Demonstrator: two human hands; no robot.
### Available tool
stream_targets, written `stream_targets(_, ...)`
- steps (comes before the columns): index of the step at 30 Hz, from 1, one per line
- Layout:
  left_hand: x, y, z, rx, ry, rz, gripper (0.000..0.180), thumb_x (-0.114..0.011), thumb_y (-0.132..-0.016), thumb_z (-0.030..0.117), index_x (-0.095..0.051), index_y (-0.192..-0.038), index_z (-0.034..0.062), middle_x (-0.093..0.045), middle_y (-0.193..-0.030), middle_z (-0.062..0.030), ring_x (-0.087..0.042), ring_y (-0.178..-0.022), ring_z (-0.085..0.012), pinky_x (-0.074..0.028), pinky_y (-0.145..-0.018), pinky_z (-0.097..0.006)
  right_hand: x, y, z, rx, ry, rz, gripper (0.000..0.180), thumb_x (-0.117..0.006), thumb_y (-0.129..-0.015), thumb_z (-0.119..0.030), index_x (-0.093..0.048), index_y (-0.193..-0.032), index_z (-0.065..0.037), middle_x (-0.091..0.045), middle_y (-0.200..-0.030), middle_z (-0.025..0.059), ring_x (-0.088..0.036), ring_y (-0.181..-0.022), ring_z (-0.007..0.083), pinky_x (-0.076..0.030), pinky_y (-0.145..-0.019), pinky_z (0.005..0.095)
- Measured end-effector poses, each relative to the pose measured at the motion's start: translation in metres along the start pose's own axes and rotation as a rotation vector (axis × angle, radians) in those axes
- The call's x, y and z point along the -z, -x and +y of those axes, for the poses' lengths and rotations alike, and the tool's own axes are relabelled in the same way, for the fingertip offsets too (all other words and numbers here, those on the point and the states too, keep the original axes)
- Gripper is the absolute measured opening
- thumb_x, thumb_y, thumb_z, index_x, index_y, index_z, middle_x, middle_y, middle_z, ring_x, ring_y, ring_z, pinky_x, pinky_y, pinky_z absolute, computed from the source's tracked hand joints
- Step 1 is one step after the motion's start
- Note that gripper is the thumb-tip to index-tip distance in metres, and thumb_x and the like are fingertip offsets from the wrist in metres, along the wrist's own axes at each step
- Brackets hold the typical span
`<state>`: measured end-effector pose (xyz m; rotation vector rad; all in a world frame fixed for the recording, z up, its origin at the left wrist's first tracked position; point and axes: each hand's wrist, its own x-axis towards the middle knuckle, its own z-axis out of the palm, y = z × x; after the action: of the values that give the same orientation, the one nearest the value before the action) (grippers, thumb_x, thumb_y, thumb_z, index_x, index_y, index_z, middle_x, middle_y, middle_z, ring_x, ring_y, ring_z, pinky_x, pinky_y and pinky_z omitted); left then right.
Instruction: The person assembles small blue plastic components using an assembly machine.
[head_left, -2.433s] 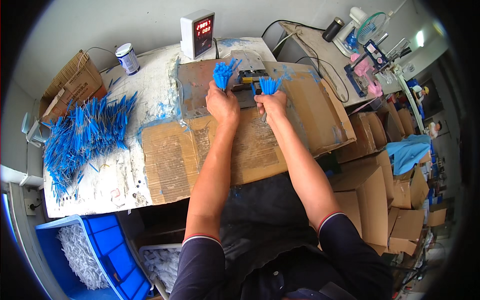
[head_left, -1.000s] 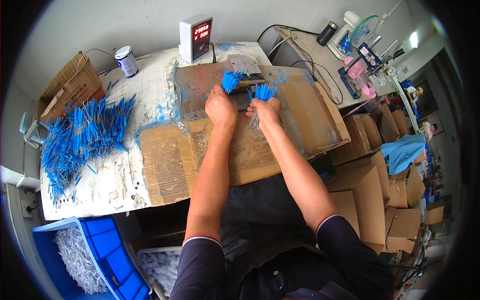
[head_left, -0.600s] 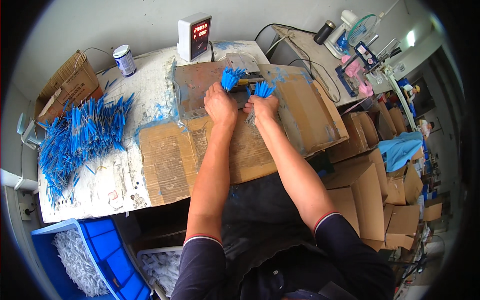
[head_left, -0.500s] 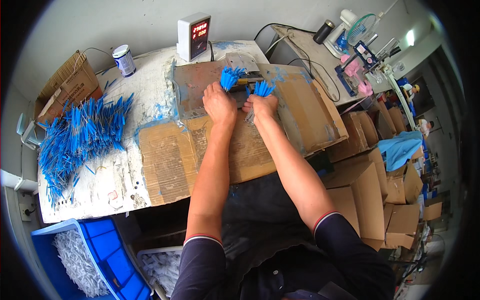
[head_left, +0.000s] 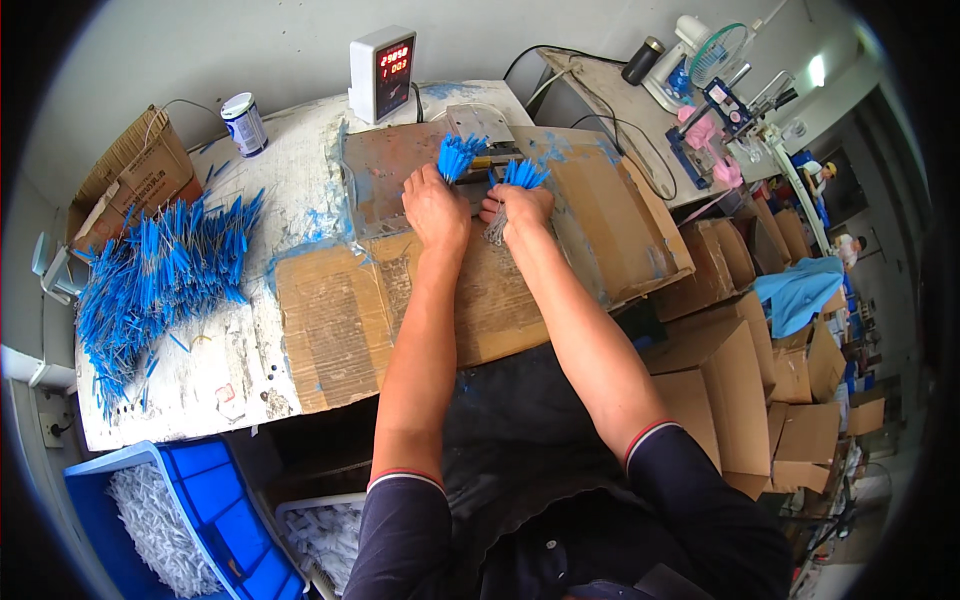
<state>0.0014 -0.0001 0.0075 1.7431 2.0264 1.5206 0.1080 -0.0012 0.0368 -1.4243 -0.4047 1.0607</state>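
Both my hands work side by side at the back of the cardboard-covered table. My left hand [head_left: 437,208] is closed round a bundle of thin blue-tipped sticks [head_left: 460,157], their blue ends fanning up above the fingers. My right hand [head_left: 524,206] grips a second bundle of blue-tipped sticks [head_left: 523,174], whose thin grey ends [head_left: 495,231] stick out below the fingers. Just behind the hands sits a small metal fixture [head_left: 497,158], partly hidden by the bundles. A white counter box [head_left: 381,74] with a lit red display stands behind it.
A large heap of blue-tipped sticks [head_left: 165,275] lies at the table's left, before a cardboard box [head_left: 140,180] and a can [head_left: 245,124]. Below stands a blue bin [head_left: 215,505] of white pieces. At right are open cartons [head_left: 715,400], a fan [head_left: 722,55] and a hand press [head_left: 705,140].
The digits on the lower line of the counter's display have changed. The whole view has shifted very slightly; both hands keep their bundles in nearly the same place.
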Motion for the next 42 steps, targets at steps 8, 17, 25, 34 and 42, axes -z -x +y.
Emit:
stream_targets(8, 0.005, 0.002, 0.005, 0.012, 0.027, -0.118, 0.015, -0.065, -0.078, 0.006, -0.058, -0.092, 0.0028, -0.067, -0.091, -0.0174, -0.064, -0.091, -0.0364, -0.048, -0.084, -0.046, 0.009, 0.010, -0.001, 0.001, -0.154, -0.042, 0.012, -0.073, -0.080, 0.002, -0.062, -0.083, 0.001, -0.064, -0.076, 0.0111, -0.061, -0.056, 0.0234, -0.056, -0.049, 0.0421)
stream_targets(17, 0.003, 0.001, -0.003, -0.076, 0.008, -0.168, 0.022, -0.066, -0.079, 0.008, -0.063, -0.100, 0.0021, -0.069, -0.094, -0.0197, -0.066, -0.090, -0.0392, -0.051, -0.080, -0.049, 0.030, 0.015, 0.007, 0.097, -0.012, -0.231, 0.013, -0.071, -0.078, 0.004, -0.061, -0.083, -0.002, -0.064, -0.074, 0.0091, -0.063, -0.056, 0.0196, -0.057, -0.045, 0.0347)
stream_targets(25, 0.002, 0.003, -0.001, -0.136, -0.045, -0.203, 0.018, -0.064, -0.077, 0.003, -0.063, -0.095, 0.0034, -0.067, -0.093, -0.0173, -0.064, -0.092, -0.0378, -0.050, -0.082, -0.047, 0.043, 0.012, 0.007, 0.180, 0.008, -0.208, 0.012, -0.067, -0.076, 0.007, -0.059, -0.082, 0.001, -0.063, -0.073, 0.0109, -0.063, -0.053, 0.0201, -0.057, -0.043, 0.0340)
stream_targets(34, -0.002, 0.002, 0.000, -0.050, -0.115, -0.091, 0.013, -0.061, -0.079, 0.004, -0.059, -0.091, 0.0032, -0.066, -0.093, -0.0159, -0.064, -0.091, -0.0355, -0.051, -0.080, -0.045, 0.032, 0.001, -0.003, 0.160, 0.184, -0.203, 0.005, -0.064, -0.073, 0.008, -0.060, -0.072, 0.005, -0.063, -0.068, 0.0131, -0.063, -0.050, 0.0218, -0.055, -0.041, 0.0337)
stream_targets(42, 0.004, 0.000, 0.003, 0.025, -0.052, -0.077, 0.018, -0.067, -0.077, 0.006, -0.060, -0.094, 0.0026, -0.065, -0.095, -0.0160, -0.063, -0.093, -0.0356, -0.051, -0.081, -0.046, 0.017, -0.015, -0.006, 0.175, 0.272, -0.140, 0.006, -0.062, -0.071, 0.010, -0.058, -0.069, 0.007, -0.062, -0.066, 0.0143, -0.064, -0.050, 0.0235, -0.056, -0.040, 0.0359)
